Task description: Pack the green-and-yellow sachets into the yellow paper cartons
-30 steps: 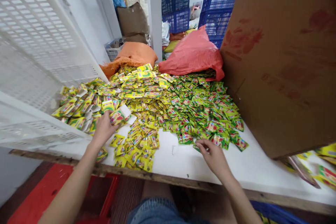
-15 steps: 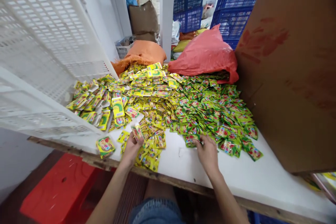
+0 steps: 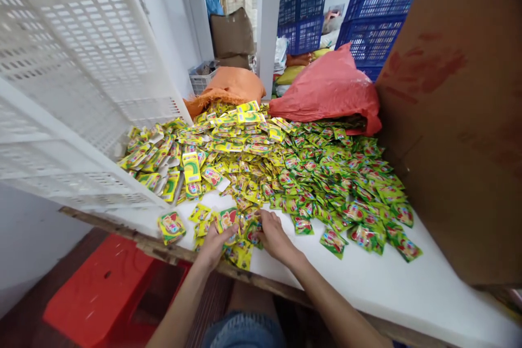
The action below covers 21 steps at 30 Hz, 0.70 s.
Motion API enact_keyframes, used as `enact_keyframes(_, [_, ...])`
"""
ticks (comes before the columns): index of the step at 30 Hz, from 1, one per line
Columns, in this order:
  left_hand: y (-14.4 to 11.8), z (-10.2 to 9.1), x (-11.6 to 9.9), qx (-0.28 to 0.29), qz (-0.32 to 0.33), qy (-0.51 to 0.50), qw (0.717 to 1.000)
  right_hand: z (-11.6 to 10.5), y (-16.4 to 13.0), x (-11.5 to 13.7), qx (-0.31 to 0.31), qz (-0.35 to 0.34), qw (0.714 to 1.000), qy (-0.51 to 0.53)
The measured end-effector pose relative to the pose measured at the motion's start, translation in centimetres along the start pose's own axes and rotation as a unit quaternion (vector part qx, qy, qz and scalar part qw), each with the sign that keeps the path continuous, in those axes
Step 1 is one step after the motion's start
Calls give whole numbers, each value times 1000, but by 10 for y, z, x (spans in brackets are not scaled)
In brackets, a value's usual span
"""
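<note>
My left hand (image 3: 214,242) is closed round a small yellow-and-green carton (image 3: 226,219) with a red picture on its face. Close to its right, my right hand (image 3: 274,235) pinches a small green packet (image 3: 253,232) between thumb and fingers. Beneath both hands lie yellow packets (image 3: 240,256), partly hidden by them. Another carton (image 3: 171,227) lies flat near the table's front edge, left of my left hand. A heap of green packets (image 3: 326,174) spreads to the right, and stacked yellow cartons (image 3: 240,133) lie behind my hands.
A white perforated crate (image 3: 93,38) stands on its side at left. A large brown cardboard box (image 3: 457,147) stands at right. An orange sack (image 3: 232,84) and a red sack (image 3: 326,87) lie behind the heaps. A red stool (image 3: 101,288) is below the white table (image 3: 367,277).
My right hand has moved left from the green heap to beside my left hand, bringing a green packet. The carton in my left hand has turned its printed face up. The view has shifted slightly.
</note>
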<state>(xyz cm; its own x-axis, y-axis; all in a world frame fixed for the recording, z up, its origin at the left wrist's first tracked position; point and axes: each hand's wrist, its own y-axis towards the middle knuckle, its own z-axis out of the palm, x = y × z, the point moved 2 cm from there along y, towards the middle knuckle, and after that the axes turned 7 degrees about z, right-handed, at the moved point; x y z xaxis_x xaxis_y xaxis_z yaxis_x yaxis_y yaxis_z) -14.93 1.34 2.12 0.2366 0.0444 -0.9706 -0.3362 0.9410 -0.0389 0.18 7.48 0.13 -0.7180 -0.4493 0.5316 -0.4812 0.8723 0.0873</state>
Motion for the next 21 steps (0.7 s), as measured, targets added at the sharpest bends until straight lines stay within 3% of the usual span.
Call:
enact_keyframes(6, [-1, 15, 5, 34, -9, 39, 999, -8, -43, -10, -25, 23, 989, 146])
enact_keyframes(11, [-11, 41, 17, 116, -61, 46, 990, -57, -51, -15, -165, 79, 943, 279])
enact_keyframes(14, [-18, 64, 24, 188, -63, 68, 978, -83, -48, -4, -215, 12, 947, 237])
enact_keyframes(17, [-22, 78, 27, 217, -44, 105, 969, -91, -49, 2, -169, -58, 971, 162])
enact_keyframes(21, [-29, 82, 37, 230, -57, 136, 962, -95, -57, -5, -66, -43, 992, 101])
